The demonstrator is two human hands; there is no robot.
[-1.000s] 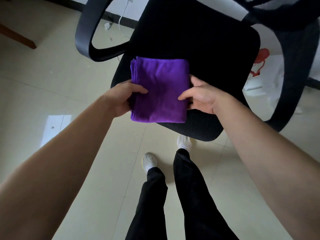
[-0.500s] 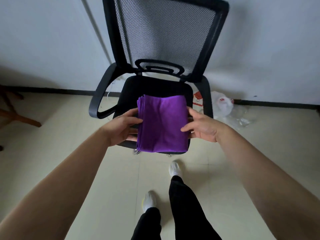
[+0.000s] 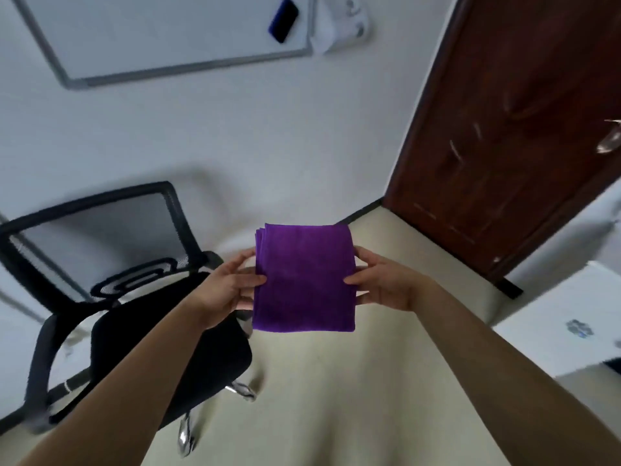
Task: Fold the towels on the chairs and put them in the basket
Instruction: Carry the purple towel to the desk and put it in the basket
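A purple towel (image 3: 304, 277), folded into a thick rectangle, is held up in the air in front of me. My left hand (image 3: 228, 287) grips its left edge, thumb on top. On the opposite edge, my right hand (image 3: 383, 284) holds it the same way. The black mesh office chair (image 3: 168, 348) stands below and to the left, its seat bare. No basket shows in this view.
A dark brown door (image 3: 504, 129) with a metal handle (image 3: 610, 139) is at the right. A whiteboard (image 3: 161, 31) with a blue eraser (image 3: 284, 20) hangs on the white wall. A white piece of furniture (image 3: 571, 317) stands at the right edge. Beige floor lies ahead.
Both hands lifted the folded towel off the chair seat and carried it to the right. The view swung up and right, so the chair now sits at the left.
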